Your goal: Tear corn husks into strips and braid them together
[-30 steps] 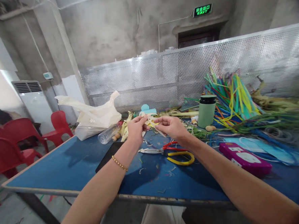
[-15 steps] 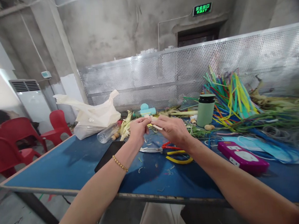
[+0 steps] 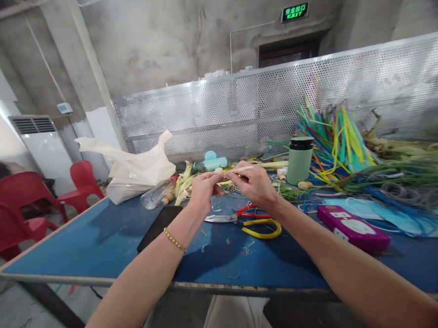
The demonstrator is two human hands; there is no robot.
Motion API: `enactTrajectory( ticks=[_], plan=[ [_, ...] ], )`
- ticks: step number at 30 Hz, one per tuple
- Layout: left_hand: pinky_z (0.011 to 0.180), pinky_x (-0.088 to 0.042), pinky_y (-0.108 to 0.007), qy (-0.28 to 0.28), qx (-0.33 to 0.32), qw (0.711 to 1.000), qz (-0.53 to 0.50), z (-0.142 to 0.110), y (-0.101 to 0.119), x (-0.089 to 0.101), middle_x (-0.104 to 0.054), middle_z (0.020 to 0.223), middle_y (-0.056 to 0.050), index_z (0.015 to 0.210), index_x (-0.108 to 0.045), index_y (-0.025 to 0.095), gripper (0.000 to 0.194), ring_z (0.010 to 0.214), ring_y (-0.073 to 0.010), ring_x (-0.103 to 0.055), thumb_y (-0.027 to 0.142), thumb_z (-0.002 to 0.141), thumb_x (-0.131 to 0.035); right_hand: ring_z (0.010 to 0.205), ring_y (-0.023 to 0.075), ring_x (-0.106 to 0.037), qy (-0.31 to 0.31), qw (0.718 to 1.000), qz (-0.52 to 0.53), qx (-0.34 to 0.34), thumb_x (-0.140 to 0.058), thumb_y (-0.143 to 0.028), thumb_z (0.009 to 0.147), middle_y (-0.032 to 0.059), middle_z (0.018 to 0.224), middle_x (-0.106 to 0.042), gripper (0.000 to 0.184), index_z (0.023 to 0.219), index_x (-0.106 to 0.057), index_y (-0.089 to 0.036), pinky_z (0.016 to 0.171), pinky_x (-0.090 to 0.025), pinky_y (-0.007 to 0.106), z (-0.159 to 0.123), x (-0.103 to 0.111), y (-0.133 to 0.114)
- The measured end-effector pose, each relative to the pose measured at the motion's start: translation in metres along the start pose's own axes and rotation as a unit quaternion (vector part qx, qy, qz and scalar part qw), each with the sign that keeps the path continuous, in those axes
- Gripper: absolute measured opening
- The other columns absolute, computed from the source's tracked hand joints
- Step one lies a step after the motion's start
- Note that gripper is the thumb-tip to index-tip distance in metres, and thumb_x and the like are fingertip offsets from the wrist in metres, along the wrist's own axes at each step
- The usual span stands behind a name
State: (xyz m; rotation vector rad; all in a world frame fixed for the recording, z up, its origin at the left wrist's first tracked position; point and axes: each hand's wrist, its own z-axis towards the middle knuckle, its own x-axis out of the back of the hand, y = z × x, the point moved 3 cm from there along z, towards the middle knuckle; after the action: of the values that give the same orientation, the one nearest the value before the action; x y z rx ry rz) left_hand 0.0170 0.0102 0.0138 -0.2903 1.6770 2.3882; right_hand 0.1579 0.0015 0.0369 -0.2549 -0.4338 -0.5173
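My left hand [image 3: 203, 190] is closed in a pinch over the middle of the table, its fingertips on a small pale piece. My right hand [image 3: 256, 185] meets it fingertip to fingertip and pinches a thin pale strip [image 3: 246, 169] that looks like corn husk. One length of the strip runs along the top of the right fingers. Where the fingertips come together, the fingers hide most of it. Below the hands lie scissors [image 3: 238, 218] with one red and one yellow handle. A black phone-like slab [image 3: 159, 228] rests near my left wrist.
The blue table [image 3: 79, 242] holds a white plastic bag [image 3: 137, 166], a clear bottle [image 3: 157, 194], pale husks [image 3: 185, 181], a green canister [image 3: 299, 160], a purple power strip [image 3: 352, 227] and bundled coloured strips [image 3: 344, 141]. Red chairs [image 3: 27, 190] stand left. Behind runs a perforated metal panel [image 3: 194, 116].
My hands have come closer together, and the right hand has turned over, palm down. The strip's free length swung from hanging below the fingers to lying over the right hand.
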Motion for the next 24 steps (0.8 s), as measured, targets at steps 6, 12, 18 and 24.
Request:
enactTrajectory(
  ticks=[6, 12, 18, 24],
  plan=[
    [0.042, -0.030, -0.024, 0.014, -0.004, 1.000, -0.007, 0.002, -0.002, 0.002, -0.067, 0.065, -0.004, 0.066, -0.063, 0.011, 0.017, 0.036, -0.0064, -0.046, 0.026, 0.062, -0.071, 0.072, 0.0168, -0.058, -0.001, 0.998, 0.052, -0.029, -0.048, -0.025, 0.092, 0.0046, 0.065, -0.062, 0.035, 0.062, -0.065, -0.016, 0.068, -0.043, 0.028, 0.004, 0.002, -0.003],
    [0.042, -0.029, -0.023, 0.021, 0.001, 1.000, -0.014, 0.002, -0.001, 0.003, -0.061, 0.058, 0.000, 0.066, -0.063, 0.011, 0.015, 0.036, -0.0061, -0.046, 0.023, 0.063, -0.071, 0.071, 0.0151, -0.057, 0.001, 1.000, 0.010, 0.005, -0.055, -0.017, 0.084, 0.0043, 0.080, -0.065, 0.018, 0.090, -0.073, -0.019, 0.066, -0.043, 0.027, -0.002, -0.004, -0.001],
    [0.041, -0.033, -0.021, -0.001, 0.028, 0.995, -0.092, 0.001, -0.003, -0.001, -0.063, 0.066, -0.001, 0.076, -0.066, 0.010, 0.019, 0.040, -0.0059, -0.050, 0.023, 0.065, -0.074, 0.078, 0.0169, -0.059, 0.029, 0.999, -0.030, -0.002, -0.058, -0.019, 0.083, 0.0056, 0.085, -0.063, 0.015, 0.091, -0.070, -0.017, 0.069, -0.044, 0.028, -0.005, -0.005, -0.002],
    [0.044, -0.039, -0.020, -0.005, 0.055, 0.990, -0.132, -0.001, -0.004, -0.005, -0.066, 0.071, -0.003, 0.077, -0.066, 0.010, 0.015, 0.046, -0.0057, -0.053, 0.018, 0.067, -0.073, 0.077, 0.0156, -0.057, 0.031, 0.998, -0.060, 0.008, -0.054, -0.021, 0.085, 0.0038, 0.086, -0.060, 0.017, 0.095, -0.068, -0.021, 0.069, -0.042, 0.027, -0.009, -0.004, -0.004]
  ],
)
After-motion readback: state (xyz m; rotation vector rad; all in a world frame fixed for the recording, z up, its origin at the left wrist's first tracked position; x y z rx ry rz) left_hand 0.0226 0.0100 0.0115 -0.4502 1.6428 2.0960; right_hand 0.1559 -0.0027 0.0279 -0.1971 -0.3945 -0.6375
